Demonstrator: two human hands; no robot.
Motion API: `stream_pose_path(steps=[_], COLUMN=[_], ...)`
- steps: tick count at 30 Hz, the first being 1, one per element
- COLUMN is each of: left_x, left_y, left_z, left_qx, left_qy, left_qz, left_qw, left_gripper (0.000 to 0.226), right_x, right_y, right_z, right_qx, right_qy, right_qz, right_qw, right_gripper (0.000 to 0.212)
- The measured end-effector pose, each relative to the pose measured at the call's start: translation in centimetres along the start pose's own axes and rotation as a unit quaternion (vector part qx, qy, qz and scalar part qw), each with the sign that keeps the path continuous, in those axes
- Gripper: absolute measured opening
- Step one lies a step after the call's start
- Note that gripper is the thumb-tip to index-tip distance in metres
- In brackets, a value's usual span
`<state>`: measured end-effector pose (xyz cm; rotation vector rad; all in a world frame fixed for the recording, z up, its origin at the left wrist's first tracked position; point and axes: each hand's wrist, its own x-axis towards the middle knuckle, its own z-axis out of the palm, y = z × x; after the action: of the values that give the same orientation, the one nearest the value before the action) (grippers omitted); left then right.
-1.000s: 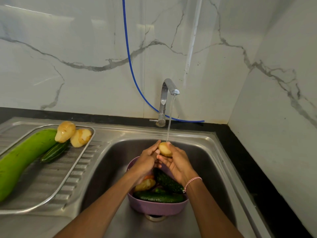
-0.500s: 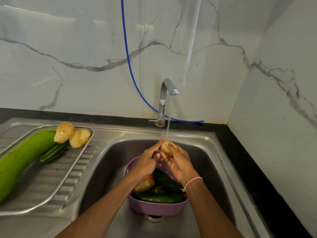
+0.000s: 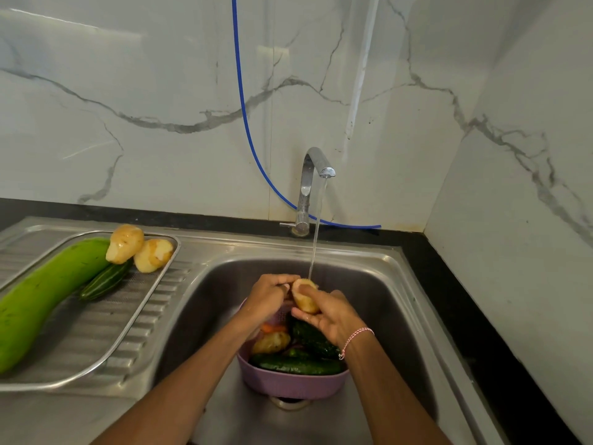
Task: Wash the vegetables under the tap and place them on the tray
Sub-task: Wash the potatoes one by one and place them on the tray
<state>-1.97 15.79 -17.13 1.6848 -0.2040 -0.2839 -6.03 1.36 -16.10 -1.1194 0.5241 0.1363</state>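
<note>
Potato [image 3: 305,298] is caught in the grip of both hands over the sink [image 3: 394,284]. The right hand [image 3: 333,317] cups it from below, palm up, fingers curled under it and the thumb laid across its front. The left hand [image 3: 268,293] closes on its left end with bent fingers. Both forearms rise from the lower edge and meet in the middle, with a red-and-white bracelet [image 3: 356,336] on the right wrist. Under the hands stands a purple bowl [image 3: 295,385] holding dark cucumbers [image 3: 298,367], a second potato [image 3: 271,342] and a sliver of carrot [image 3: 272,327]. A thin stream of water [image 3: 316,239] falls from the tap [image 3: 309,184] onto the top of the held potato. To the left, the steel tray [image 3: 106,351] carries a long green gourd [image 3: 41,300], a small cucumber [image 3: 104,281] beside it and two potatoes [image 3: 124,244] touching at the far corner. Black bench [image 3: 449,284] edges the sink, and a blue hose [image 3: 247,123] hangs down the marble wall [image 3: 128,91] behind the tap.
</note>
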Motion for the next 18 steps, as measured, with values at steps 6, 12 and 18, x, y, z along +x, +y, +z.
stream_pose_path(steps=[6, 12, 18], left_x=[-1.0, -2.0, -4.2], left_y=[0.9, 1.5, 1.6], left_z=[-0.9, -2.2, -2.6], left_qx=[-0.086, -0.059, -0.041], left_qy=[-0.013, -0.024, -0.059], left_qz=[-0.085, -0.075, -0.078], left_qw=[0.993, 0.995, 0.994], left_gripper=[0.028, 0.022, 0.033], right_x=[-0.5, -1.5, -4.4], right_y=[0.7, -0.1, -1.1], right_z=[0.1, -0.1, 0.1], right_qx=[-0.278, -0.415, -0.424], right_qy=[-0.003, 0.008, -0.011], right_qz=[-0.107, -0.198, -0.152], right_qw=[0.954, 0.888, 0.893], right_gripper=[0.072, 0.075, 0.063])
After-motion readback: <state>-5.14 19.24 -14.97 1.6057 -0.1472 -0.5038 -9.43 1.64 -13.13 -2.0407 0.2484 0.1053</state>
